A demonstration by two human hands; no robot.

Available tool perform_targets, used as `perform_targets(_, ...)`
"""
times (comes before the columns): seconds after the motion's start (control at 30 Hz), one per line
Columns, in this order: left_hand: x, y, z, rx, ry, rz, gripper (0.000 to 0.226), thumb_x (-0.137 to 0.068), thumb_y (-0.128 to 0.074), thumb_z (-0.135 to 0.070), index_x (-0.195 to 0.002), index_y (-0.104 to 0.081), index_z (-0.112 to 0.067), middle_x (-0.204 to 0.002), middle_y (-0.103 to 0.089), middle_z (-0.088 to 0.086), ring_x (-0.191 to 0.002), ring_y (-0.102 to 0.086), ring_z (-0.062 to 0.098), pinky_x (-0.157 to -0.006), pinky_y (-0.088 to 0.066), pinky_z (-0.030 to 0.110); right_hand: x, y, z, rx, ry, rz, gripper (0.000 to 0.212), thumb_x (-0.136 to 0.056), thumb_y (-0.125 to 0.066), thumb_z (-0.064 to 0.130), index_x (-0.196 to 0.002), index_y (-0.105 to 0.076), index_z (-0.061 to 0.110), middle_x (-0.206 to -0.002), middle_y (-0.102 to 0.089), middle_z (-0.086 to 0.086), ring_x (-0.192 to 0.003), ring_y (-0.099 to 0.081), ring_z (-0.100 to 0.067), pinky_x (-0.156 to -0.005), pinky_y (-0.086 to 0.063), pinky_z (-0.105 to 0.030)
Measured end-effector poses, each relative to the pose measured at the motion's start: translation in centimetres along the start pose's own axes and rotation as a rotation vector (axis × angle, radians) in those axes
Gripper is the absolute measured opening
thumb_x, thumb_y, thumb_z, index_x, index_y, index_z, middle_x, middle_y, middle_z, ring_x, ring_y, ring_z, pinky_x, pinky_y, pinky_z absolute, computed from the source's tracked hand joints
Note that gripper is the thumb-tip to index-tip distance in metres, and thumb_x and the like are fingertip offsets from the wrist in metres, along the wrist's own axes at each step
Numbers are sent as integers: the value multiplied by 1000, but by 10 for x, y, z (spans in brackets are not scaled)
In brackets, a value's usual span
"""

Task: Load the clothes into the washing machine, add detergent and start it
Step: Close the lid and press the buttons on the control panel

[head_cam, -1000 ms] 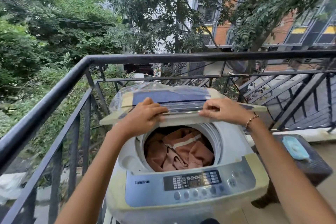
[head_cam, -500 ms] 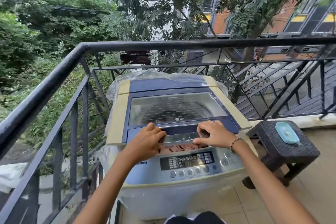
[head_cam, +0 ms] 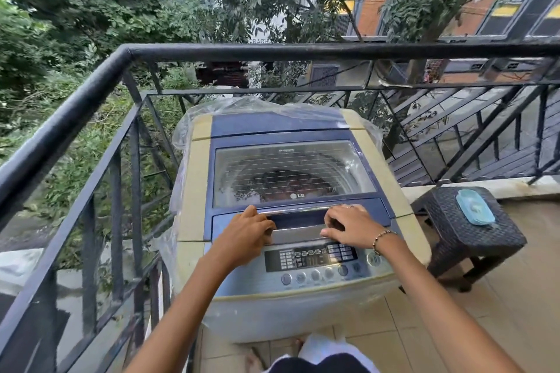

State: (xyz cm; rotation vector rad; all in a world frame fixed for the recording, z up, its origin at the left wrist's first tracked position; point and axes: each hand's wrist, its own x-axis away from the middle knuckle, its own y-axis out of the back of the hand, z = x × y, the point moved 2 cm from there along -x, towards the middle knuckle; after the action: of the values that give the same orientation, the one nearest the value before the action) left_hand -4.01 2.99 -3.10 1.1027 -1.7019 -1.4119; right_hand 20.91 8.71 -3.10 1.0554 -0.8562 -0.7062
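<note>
Blue-and-cream top-loading washing machine (head_cam: 291,221)'s glass-windowed lid (head_cam: 292,172) looks shut, left hand (head_cam: 247,235) and right hand (head_cam: 351,225) pressed flat on its front edge, so the silver button panel (head_cam: 315,266) probably gets pressed next.

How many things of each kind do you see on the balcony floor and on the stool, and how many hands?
Washing machine: 1
Wicker stool: 1
Blue lidded container on the stool: 1
Hands on the shut lid: 2, left hand and right hand
Total: 5
</note>
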Motion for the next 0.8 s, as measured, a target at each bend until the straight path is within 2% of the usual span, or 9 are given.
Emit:
perform_targets(0.17,-6,-3,4,29,36,21,25,-91,-53,-17,-114,-63,-22,-112,-65,-9,-102,-45,19,-79,-40,30,-9,0,-3,24,-12,46,31,-85,-51,56,-90,-53,26,-100,-62,7,-97,-54,-14,-98,-29,-34)
perform_targets(0.43,-17,-10,12,60,86,147,25,-91,-51,-26,-115,-53,-29,-119,-57,-11,-109,-52,15,-74,-30,29,-18,-1,-5,45,0,117,26,-85,-52,55,-85,-46,30,-94,-57,13,-89,-48,-9,-94,-23,-29)
perform_targets(0.6,-29,-7,18,108,80,273,31,-89,-55,-27,-119,-57,-33,-122,-60,-12,-112,-54,14,-80,-39,29,-20,3,-4,-22,-51,87,29,-77,-61,58,-85,-56,31,-93,-66,13,-90,-56,-9,-92,-24,-26)
perform_targets(0.8,-30,-7,19,142,120,317,32,-88,-59,-27,-120,-60,-32,-123,-63,-8,-110,-58,17,-85,-45,29,-18,7,2,-102,-106,72,32,-71,-69,56,-86,-62,29,-90,-69,11,-89,-57,-9,-89,-26,-25)
